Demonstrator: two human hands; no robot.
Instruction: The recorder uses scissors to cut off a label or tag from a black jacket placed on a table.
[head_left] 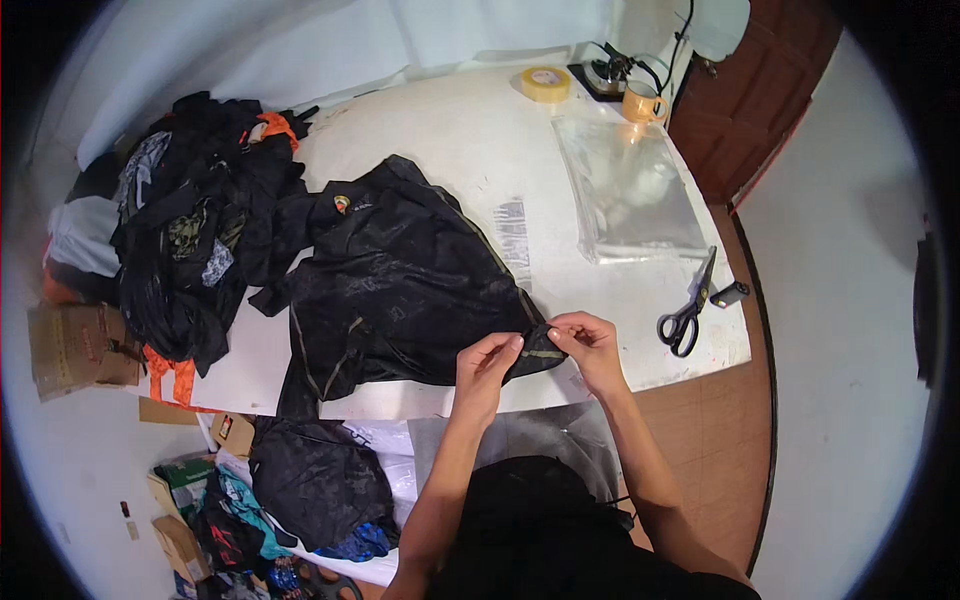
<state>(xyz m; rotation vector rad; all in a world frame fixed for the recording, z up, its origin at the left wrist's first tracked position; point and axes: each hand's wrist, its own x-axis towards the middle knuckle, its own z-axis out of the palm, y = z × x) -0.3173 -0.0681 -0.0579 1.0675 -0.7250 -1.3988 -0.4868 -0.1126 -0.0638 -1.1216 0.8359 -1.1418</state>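
A black long garment with pale seam lines (400,270) lies spread across the white table (420,120). Its near right edge is pinched between both my hands. My left hand (484,366) grips the fabric with thumb and fingers closed. Just to the right, my right hand (588,350) pinches the same edge, fingertips together. A short stretch of the cloth with a pale seam shows between the two hands, slightly bunched. Black-handled scissors (685,310) lie to the right of my right hand, beside a small black object (730,294).
A heap of dark clothes (200,230) covers the table's left side, next to a cardboard box (80,350). Clear plastic bags (635,195), a tape roll (545,85) and an orange mug (641,103) are at the far right. More clothes (320,480) lie below the near edge.
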